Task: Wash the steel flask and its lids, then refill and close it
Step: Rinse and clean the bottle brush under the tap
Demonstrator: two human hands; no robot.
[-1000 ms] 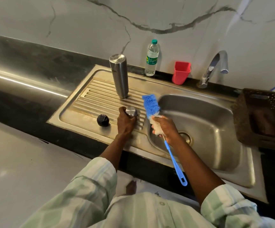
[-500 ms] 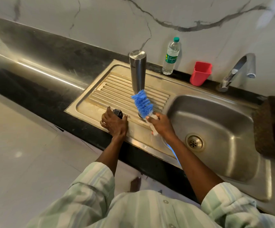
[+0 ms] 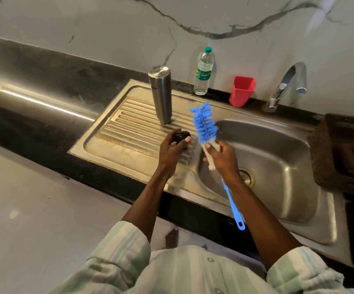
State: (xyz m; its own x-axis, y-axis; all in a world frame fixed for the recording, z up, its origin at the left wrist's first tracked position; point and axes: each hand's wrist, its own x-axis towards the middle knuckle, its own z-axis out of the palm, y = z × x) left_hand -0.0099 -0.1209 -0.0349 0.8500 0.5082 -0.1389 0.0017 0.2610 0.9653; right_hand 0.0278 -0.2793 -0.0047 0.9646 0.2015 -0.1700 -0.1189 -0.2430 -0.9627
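A black lid point(image 3: 181, 137) is pinched in the curled fingers of the left hand point(image 3: 172, 152), lifted just above the ribbed drainboard point(image 3: 129, 128). A blue bottle brush point(image 3: 205, 128) is gripped by the right hand point(image 3: 221, 160) round its white lower bristles, blue head pointing to 12 o'clock, handle trailing to 5 o'clock past the counter edge. The steel flask point(image 3: 160, 94) stands mouth down on the drainboard at approx. 11 o'clock from the left hand, well apart from it. Progress, as judged: flask looks to be draining, so probably washed already; black lid is about to be scrubbed; a second lid cannot be seen, perhaps hidden by the left hand. Rinsing, refilling and closing are left. Tap point(image 3: 286, 85) is at 2 o'clock, no water seen running. Room to move: sink basin point(image 3: 278, 158) at 3 o'clock is open, good for scrubbing over. Edges to be minded: raised basin rim between the hands, flask close enough to be knocked by the brush head, water bottle point(image 3: 203, 73) and red cup point(image 3: 242, 91) at the back wall, brown basket point(image 3: 341, 149) crowding the far right.
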